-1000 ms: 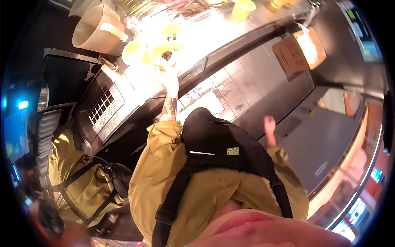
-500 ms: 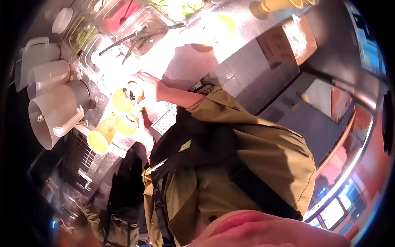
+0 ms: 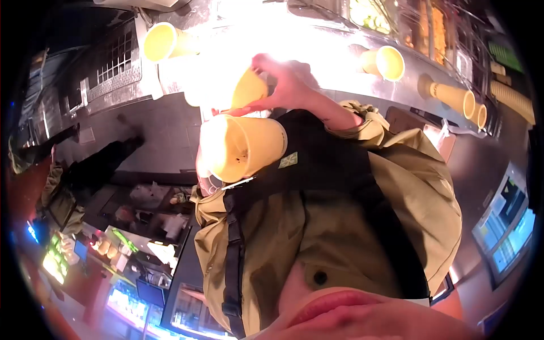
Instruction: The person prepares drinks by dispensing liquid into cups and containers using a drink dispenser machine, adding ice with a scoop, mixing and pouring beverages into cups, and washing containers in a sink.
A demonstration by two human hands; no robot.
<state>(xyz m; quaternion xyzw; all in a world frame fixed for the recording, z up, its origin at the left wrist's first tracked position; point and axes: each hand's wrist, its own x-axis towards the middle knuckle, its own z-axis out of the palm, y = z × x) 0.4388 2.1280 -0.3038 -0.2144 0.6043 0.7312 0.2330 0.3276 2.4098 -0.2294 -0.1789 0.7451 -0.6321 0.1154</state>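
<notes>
A large yellow cup is tilted in front of my chest, its mouth facing the camera and dark specks inside. My left hand is wrapped round its left side, partly hidden by the cup and washed out by glare. Just beyond it, my right hand grips a second yellow cup between fingers and thumb. Strong light hides the far side of that cup.
On the metal counter, a yellow cup lies at the left, another at the right, and more farther right. Food containers line the back. A co-worker is at far left.
The view has swung away from the pitchers. My hands, earlier together at several cups on the counter, now hold two cups close to my chest; one cup has come nearer the camera.
</notes>
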